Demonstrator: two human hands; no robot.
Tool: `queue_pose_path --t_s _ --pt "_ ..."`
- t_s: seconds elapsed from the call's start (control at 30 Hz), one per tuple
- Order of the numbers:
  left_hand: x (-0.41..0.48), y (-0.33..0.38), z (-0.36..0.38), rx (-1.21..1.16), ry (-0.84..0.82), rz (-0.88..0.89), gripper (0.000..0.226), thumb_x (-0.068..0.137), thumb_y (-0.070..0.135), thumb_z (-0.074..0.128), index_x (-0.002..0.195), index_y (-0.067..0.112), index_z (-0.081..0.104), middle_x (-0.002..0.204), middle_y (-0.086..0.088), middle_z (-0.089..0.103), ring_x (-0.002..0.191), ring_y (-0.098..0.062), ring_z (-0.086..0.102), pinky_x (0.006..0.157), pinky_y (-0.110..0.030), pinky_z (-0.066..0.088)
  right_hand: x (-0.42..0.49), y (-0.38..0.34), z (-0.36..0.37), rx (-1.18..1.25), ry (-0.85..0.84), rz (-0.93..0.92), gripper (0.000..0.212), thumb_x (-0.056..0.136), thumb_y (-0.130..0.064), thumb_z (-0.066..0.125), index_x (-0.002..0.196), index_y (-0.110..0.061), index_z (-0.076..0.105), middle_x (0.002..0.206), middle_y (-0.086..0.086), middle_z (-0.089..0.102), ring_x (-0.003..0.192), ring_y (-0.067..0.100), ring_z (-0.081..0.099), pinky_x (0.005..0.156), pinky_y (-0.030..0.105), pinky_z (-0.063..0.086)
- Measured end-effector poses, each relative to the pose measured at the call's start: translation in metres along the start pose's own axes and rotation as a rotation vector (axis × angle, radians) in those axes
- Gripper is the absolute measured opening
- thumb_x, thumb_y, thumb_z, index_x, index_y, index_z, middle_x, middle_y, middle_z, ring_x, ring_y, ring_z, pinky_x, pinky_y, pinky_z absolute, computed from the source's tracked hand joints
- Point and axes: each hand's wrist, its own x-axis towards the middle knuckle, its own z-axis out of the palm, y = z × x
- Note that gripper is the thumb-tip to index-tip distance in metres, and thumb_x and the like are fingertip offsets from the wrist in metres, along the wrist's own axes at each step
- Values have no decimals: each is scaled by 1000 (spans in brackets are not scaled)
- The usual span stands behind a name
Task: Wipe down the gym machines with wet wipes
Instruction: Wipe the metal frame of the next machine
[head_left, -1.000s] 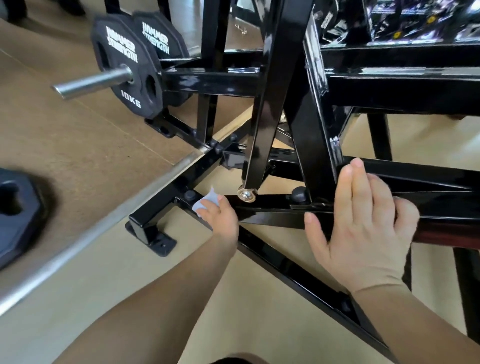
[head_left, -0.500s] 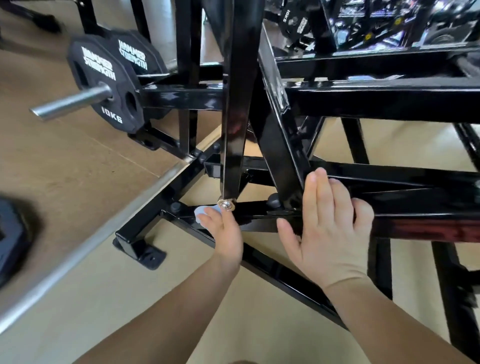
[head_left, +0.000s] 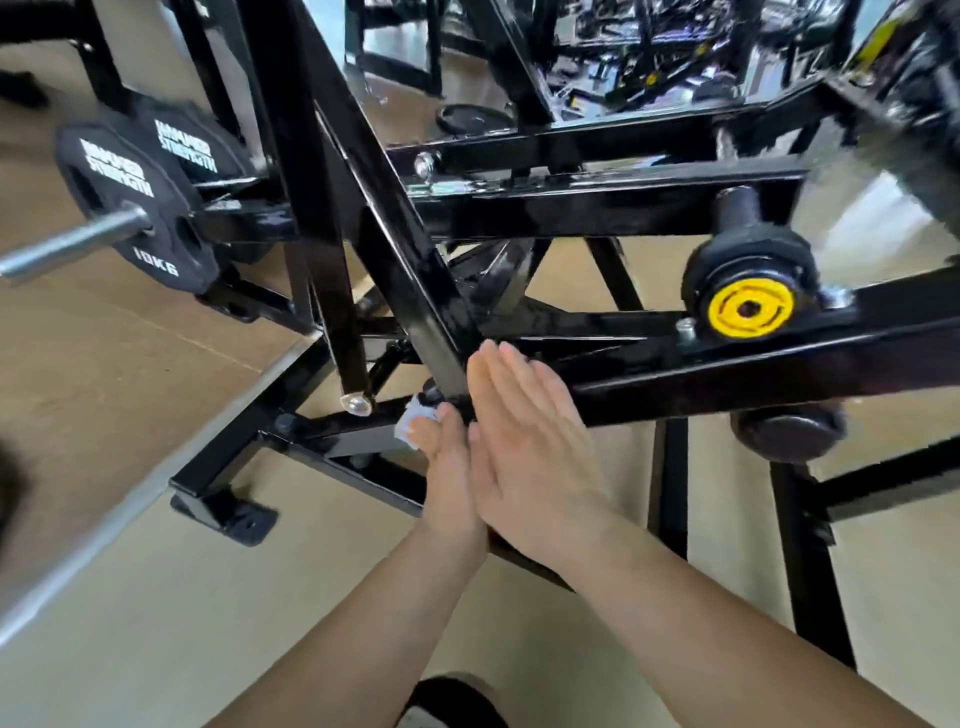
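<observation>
Wipe: 1, pinched in left grip against frame; right grip released, flat beside it; plates: 2.

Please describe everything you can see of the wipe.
The wipe is a small, pale bluish-white wad, crumpled and looking like soft cloth. The left hand grips it, hiding most of it, and presses it against a low black frame bar.

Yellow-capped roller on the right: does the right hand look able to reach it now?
Probably yes: the right hand is open and empty beside the black beam that runs up to the yellow-capped roller, with nothing across that stretch. The wet wipe is in the left hand, though.
</observation>
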Motion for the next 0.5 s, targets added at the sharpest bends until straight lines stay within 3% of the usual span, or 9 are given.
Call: queue_pose_path --t_s 0.1,0.27,0.37,0.43,0.5 --pt "-2 -4 1 66 81 -5 97 79 92 45 149 25 46 151 -3 55 138 -20 53 117 -47 37 -30 27 -43 -22 73 -48 58 104 -37 34 152 -8 48 160 10 44 155 26 27 127 51 17" --pt "-2 -8 44 226 184 46 105 68 103 35 149 36 40 162 0 37 148 -26 38 120 -58 32 -67 73 -84 -199 115 -27 53 104 -37 39 142 -5 60 154 17 50 151 31 35 125 52 22" --pt "-10 -16 90 77 116 -37 116 50 109 45 151 52 34 167 10 28 149 -20 35 119 -55 27 -88 93 -99 -137 207 -139 42 98 -26 52 132 -8 69 148 17 56 146 34 44 122 53 29" --pt "-36 0 124 96 175 -3 106 71 99 43 159 48 14 171 8 12 155 -20 22 123 -54 21 -97 104 -115 -118 321 -152 38 95 -22 56 127 -9 72 143 16 60 140 35 49 120 54 32" --pt "-51 16 142 188 375 93 82 103 65 35 163 31 -8 171 5 -4 157 -18 8 126 -49 12 -100 117 -133 -149 409 -135 38 97 -22 55 128 -8 71 143 17 59 141 37 49 120 57 30"
